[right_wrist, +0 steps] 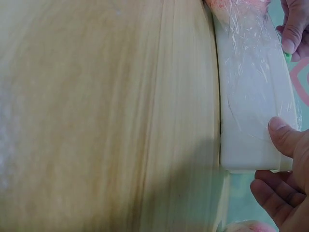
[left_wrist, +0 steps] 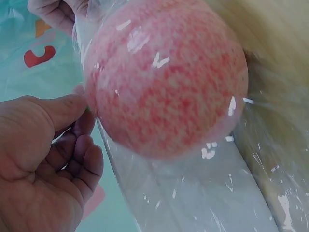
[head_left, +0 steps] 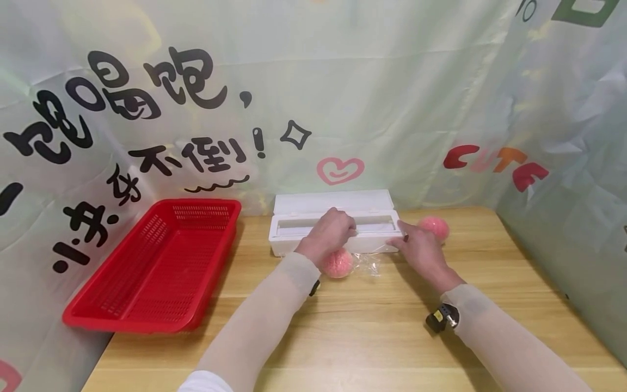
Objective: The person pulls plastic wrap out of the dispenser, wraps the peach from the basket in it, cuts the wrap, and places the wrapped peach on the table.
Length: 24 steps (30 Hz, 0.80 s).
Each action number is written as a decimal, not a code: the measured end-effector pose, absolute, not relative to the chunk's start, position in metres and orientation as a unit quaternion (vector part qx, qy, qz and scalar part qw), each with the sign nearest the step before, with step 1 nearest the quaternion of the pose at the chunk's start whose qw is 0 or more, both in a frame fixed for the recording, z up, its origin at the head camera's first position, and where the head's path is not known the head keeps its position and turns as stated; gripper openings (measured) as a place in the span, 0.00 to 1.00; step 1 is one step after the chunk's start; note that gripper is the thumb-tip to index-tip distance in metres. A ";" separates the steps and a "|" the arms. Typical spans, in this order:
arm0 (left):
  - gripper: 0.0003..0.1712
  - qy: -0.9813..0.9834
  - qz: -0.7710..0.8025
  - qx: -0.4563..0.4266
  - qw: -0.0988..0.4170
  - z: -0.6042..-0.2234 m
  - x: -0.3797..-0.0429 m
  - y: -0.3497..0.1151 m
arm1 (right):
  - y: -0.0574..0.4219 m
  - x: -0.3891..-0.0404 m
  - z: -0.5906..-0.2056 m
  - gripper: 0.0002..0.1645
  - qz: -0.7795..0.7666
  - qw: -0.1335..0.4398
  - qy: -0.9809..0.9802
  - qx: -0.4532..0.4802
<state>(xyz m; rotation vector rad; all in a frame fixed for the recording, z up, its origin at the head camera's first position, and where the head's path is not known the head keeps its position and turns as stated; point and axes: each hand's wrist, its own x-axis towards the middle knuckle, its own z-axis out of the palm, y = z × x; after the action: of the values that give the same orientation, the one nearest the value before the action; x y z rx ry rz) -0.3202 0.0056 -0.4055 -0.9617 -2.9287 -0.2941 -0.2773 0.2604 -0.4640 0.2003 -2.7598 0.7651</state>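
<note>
A long white cling film box (head_left: pixel 294 245) stands at the back of the table with its lid (head_left: pixel 333 201) raised. Clear film (head_left: pixel 367 264) spills over its front and covers a pink speckled ball (left_wrist: pixel 169 82). My left hand (head_left: pixel 330 234) reaches over the box; thumb and forefinger pinch a small green slider (right_wrist: pixel 288 57) at the box's edge, mostly hidden by the fingers. With the thumb on top and fingers curled at the end, my right hand (head_left: pixel 421 250) grips the box's right end. Behind that hand lies a second pink ball (head_left: pixel 435 228).
To the left sits a red plastic basket (head_left: pixel 201 305) with perforated sides. A printed cloth (head_left: pixel 392 109) hangs around the back and sides of the wooden table (head_left: pixel 362 337). Each wrist carries a small dark camera, such as the right one (head_left: pixel 441 318).
</note>
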 end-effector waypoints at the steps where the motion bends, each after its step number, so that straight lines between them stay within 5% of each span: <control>1: 0.10 -0.946 -0.096 -0.309 0.022 -0.405 -0.320 0.004 | 0.260 -0.277 -0.464 0.43 0.265 0.134 -0.953 0.068; 24: 0.10 -0.949 -0.115 -0.292 0.017 -0.405 -0.320 -0.025 | 0.259 -0.277 -0.464 0.43 0.267 0.132 -0.952 0.068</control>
<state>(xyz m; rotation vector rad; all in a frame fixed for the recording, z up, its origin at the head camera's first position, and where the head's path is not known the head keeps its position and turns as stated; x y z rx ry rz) -0.3204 -0.0247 -0.4054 -0.9074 -2.9512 -0.3574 -0.2767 0.2588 -0.4636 0.1974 -2.7627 0.7743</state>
